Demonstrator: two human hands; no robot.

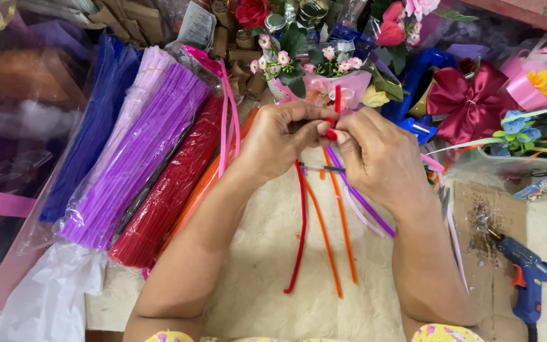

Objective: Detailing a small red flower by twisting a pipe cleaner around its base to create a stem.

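My left hand and my right hand meet over the middle of the table, both pinching a red pipe cleaner. Its short end sticks up above my fingers and its long tail hangs down toward me. Under my hands lie loose orange pipe cleaners and purple ones on a cream textured mat.
Bundles of pipe cleaners in clear sleeves lie at the left: blue, purple, red. Small artificial flowers and a maroon ribbon bow stand at the back. A blue glue gun rests on cardboard at the right.
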